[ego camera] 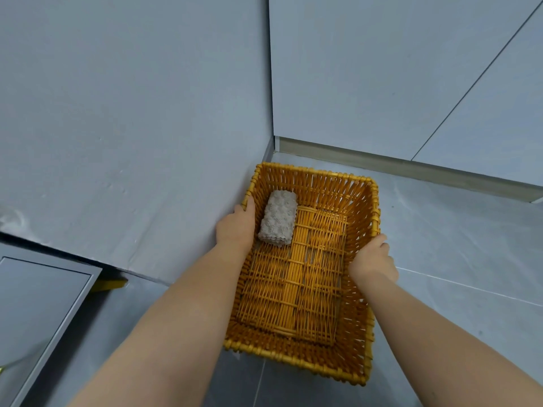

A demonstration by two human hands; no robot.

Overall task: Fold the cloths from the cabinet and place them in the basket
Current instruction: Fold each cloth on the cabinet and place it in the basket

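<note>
My left grip [236, 227] and right grip [373, 259] each clasp a side rim of the basket [296, 361]; one folded cloth [277, 218] lies inside

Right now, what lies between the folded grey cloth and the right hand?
Head view: only the bare woven floor and side wall of the orange wicker basket separate the folded grey cloth from the right hand gripping its rim.

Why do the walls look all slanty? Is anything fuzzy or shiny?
Head view: the wide lens makes the wall corner lean; light is soft, with faint sheen on the floor; the basket and cloth look sharp; the far left edge looks smeared.
</note>
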